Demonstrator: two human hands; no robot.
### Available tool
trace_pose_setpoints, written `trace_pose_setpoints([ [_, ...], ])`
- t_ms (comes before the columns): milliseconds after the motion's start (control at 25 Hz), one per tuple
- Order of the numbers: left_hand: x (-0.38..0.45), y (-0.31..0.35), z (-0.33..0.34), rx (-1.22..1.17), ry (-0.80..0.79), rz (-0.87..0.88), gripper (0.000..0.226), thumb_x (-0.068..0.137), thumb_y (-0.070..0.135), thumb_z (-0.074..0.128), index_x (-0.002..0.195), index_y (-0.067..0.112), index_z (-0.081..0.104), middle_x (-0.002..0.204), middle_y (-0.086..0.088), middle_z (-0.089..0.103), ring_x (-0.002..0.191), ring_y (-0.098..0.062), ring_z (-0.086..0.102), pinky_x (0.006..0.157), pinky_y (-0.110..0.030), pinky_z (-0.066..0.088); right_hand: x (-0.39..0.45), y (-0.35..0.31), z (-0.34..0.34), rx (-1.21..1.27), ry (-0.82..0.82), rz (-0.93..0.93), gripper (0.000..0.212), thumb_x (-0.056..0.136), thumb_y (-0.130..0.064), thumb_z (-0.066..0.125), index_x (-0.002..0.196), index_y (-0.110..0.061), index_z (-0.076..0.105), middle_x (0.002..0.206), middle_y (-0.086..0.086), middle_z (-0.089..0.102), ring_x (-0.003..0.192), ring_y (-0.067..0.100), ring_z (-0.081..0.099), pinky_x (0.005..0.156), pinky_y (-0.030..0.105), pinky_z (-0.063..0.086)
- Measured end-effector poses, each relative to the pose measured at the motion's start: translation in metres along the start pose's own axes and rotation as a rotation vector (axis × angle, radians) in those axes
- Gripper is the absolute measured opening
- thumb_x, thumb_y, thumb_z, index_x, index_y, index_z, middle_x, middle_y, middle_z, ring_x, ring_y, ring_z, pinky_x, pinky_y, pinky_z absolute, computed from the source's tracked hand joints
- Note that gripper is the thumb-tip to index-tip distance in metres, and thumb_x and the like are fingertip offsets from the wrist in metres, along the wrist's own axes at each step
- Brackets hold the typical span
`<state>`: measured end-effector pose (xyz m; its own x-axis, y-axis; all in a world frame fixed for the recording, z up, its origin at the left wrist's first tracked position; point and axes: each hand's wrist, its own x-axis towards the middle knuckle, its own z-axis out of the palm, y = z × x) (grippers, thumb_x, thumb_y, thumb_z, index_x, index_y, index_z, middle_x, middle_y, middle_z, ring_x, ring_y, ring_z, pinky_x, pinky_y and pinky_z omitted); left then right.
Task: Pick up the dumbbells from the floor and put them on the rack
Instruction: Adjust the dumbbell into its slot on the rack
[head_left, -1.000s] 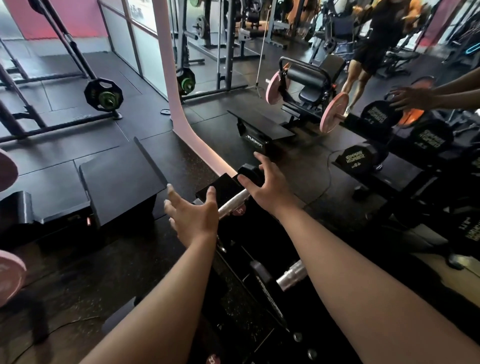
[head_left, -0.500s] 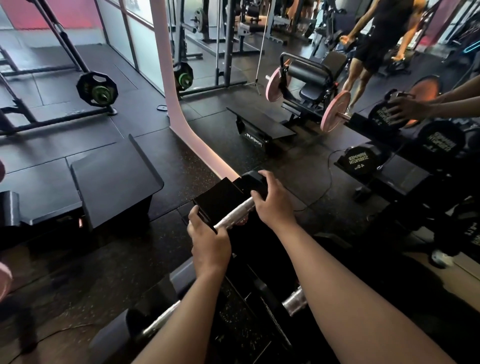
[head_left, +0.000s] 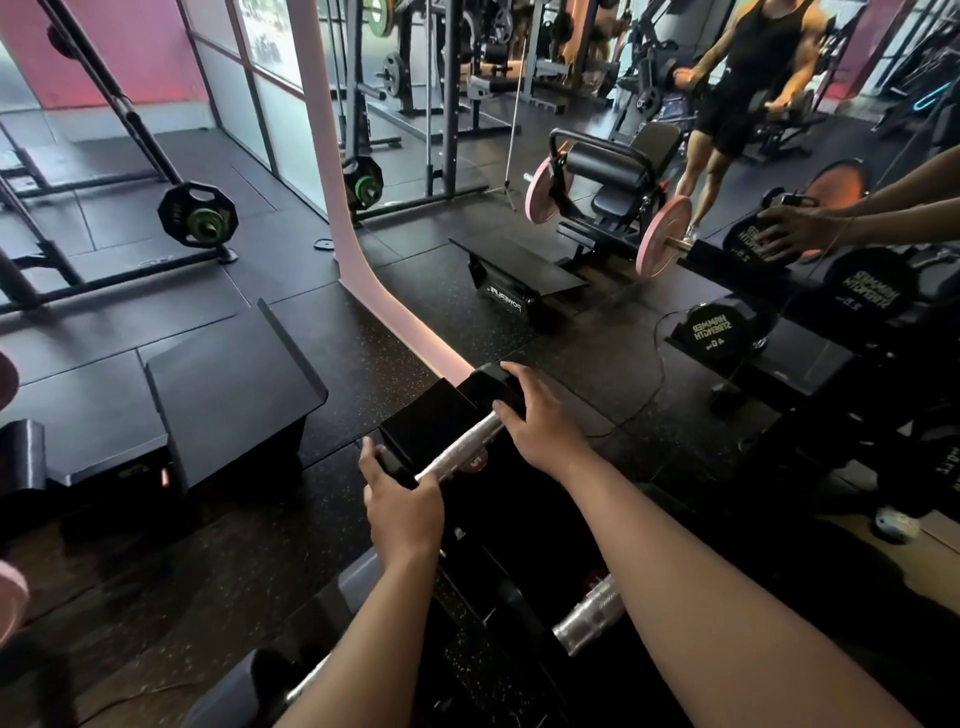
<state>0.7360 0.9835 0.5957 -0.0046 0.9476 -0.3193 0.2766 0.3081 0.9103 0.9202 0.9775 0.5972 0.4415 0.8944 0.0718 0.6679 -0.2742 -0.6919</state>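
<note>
A dumbbell (head_left: 457, 457) with black heads and a knurled silver handle is held at the far end of the dark rack (head_left: 493, 525), just beside the mirror's pink frame (head_left: 358, 260). The left hand (head_left: 402, 512) has its grip closed around the near head, while the right hand (head_left: 540, 426) is laid over the far head, fingers curled on it. A second dumbbell (head_left: 587, 618) is seen nearer on the rack, partly hidden by the right forearm. A black step box (head_left: 228, 395) stands on the floor to the left.

Speckled black rubber floor (head_left: 218, 561), apparently mirrored wall (head_left: 597, 104).
</note>
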Motion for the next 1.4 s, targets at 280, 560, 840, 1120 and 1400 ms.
trace_pose_setpoints([
  [280, -0.039, -0.001, -0.01, 0.057, 0.071, -0.012, 0.108, 0.086, 0.054, 0.067, 0.158, 0.04, -0.012, 0.167, -0.019, 0.005, 0.144, -0.044, 0.034, 0.112, -0.055, 0.034, -0.062, 0.011, -0.058, -0.153, 0.144, 0.034, 0.064, 0.096, -0.045, 0.057, 0.154, -0.031, 0.032, 0.138, 0.011, 0.054, 0.123, 0.031, 0.055, 0.097, 0.053, 0.048],
  [560, -0.118, -0.023, 0.012, 0.087, -0.057, 0.0, 0.105, 0.086, 0.054, 0.069, 0.162, 0.025, 0.003, 0.167, -0.018, 0.011, 0.153, -0.035, 0.015, 0.118, -0.052, 0.021, -0.142, 0.039, -0.101, -0.406, 0.12, 0.082, 0.067, 0.094, -0.055, 0.054, 0.153, -0.03, 0.033, 0.138, 0.008, 0.055, 0.122, 0.033, 0.055, 0.094, 0.051, 0.046],
  [840, -0.161, -0.046, 0.028, 0.219, -0.246, -0.055, 0.073, 0.08, 0.02, 0.064, 0.147, 0.032, 0.038, 0.13, -0.012, 0.055, 0.098, -0.026, 0.063, 0.07, -0.037, 0.053, -0.194, 0.062, -0.099, -0.277, 0.043, 0.207, 0.052, 0.096, -0.031, 0.061, 0.142, -0.015, 0.046, 0.126, 0.016, 0.065, 0.117, 0.037, 0.061, 0.089, 0.043, 0.051],
  [1120, -0.165, -0.052, 0.03, 0.212, -0.196, -0.075, 0.065, 0.086, 0.011, 0.06, 0.144, 0.027, 0.036, 0.119, -0.011, 0.056, 0.078, -0.019, 0.062, 0.065, -0.039, 0.058, -0.179, 0.06, -0.098, -0.191, -0.025, 0.275, 0.059, 0.098, -0.019, 0.059, 0.153, -0.018, 0.035, 0.137, 0.024, 0.056, 0.127, 0.04, 0.055, 0.101, 0.044, 0.047],
  [1400, -0.165, -0.053, 0.034, 0.192, -0.158, -0.076, 0.059, 0.088, 0.014, 0.06, 0.141, 0.028, 0.038, 0.117, -0.008, 0.054, 0.074, -0.014, 0.056, 0.052, -0.026, 0.039, -0.175, 0.064, -0.099, -0.188, -0.029, 0.245, 0.054, 0.097, -0.018, 0.062, 0.146, -0.013, 0.04, 0.13, 0.021, 0.062, 0.123, 0.037, 0.058, 0.098, 0.044, 0.05],
])
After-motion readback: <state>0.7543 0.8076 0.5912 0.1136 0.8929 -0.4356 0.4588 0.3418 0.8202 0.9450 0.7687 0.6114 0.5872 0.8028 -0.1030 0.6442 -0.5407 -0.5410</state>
